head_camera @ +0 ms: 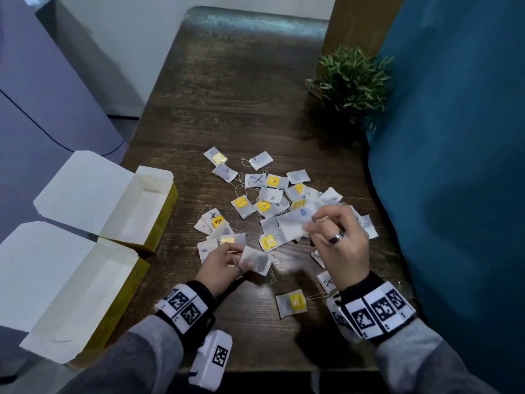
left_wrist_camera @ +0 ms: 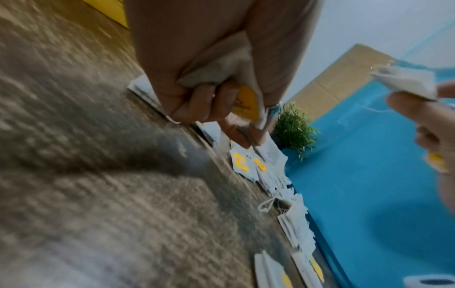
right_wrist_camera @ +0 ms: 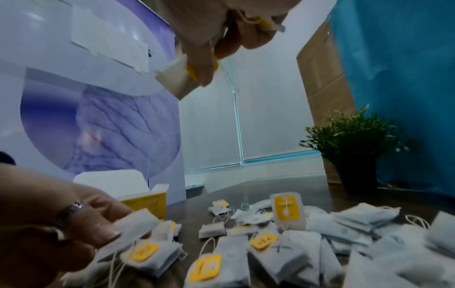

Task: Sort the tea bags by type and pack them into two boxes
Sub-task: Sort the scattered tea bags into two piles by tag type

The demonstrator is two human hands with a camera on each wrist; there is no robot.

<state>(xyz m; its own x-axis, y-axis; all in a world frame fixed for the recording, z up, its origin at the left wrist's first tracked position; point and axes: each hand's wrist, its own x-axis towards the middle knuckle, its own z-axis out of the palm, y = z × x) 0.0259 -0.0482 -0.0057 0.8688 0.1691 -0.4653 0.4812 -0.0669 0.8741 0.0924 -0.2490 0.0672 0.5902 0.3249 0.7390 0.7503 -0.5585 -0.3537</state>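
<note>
The tea bags (head_camera: 272, 206) are small white sachets, some with yellow tags, others with blue marks, strewn across the middle of the wooden table (head_camera: 227, 95). My left hand (head_camera: 220, 265) grips one bag; my right hand (head_camera: 338, 240) pinches another above the pile. Two open boxes (head_camera: 119, 203) overhang the table's left edge; the far half lies bare beside a potted plant (head_camera: 352, 81).

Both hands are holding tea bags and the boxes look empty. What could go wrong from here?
The strings cross among the loose tea bags, so lifting one may drag others. Each hand, left and right, seems to hold a bunch, so types could mix. The boxes overhang the table's left edge and might tip.
</note>
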